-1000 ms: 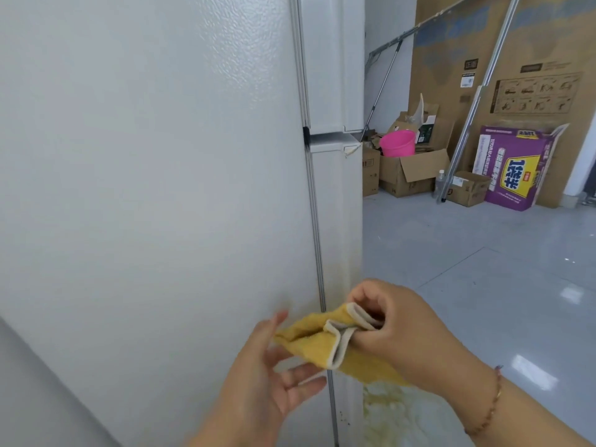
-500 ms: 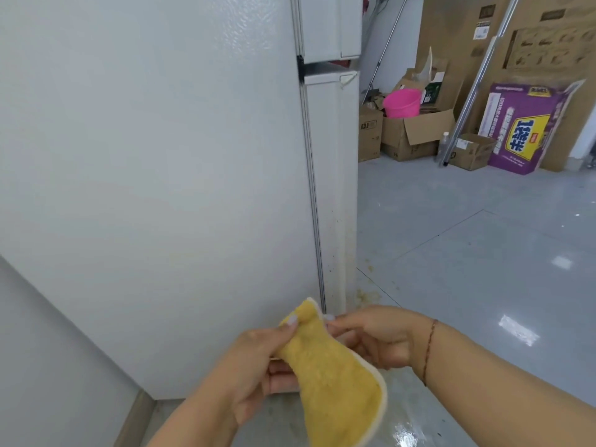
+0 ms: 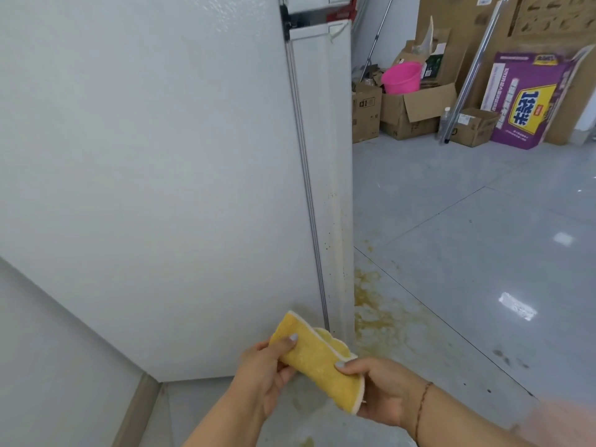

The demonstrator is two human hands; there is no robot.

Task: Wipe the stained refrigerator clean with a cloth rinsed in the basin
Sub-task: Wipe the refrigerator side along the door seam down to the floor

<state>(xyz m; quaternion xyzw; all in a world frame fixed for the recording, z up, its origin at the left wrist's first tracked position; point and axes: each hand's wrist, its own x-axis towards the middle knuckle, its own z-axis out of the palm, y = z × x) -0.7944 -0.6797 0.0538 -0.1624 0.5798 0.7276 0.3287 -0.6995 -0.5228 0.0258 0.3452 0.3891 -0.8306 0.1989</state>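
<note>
Head view: both hands refold cloth [image 3: 317, 359] for a clean face
Left hand [image 3: 264, 374]: pinches cloth
Right hand [image 3: 383, 391]: pinches cloth
Fridge [image 3: 335, 240]: edge stained

A yellow cloth [image 3: 317, 359] is held between left hand [image 3: 263, 372] and right hand [image 3: 383, 390] beside the refrigerator [image 3: 161, 172] (door edge speckled).

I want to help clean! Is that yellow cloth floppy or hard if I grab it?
Probably floppy: the yellow cloth bends in a fold between the left hand and right hand. Likely light, since fingers alone pinch it up. Its fuzzy surface shouldn't slip.
</note>
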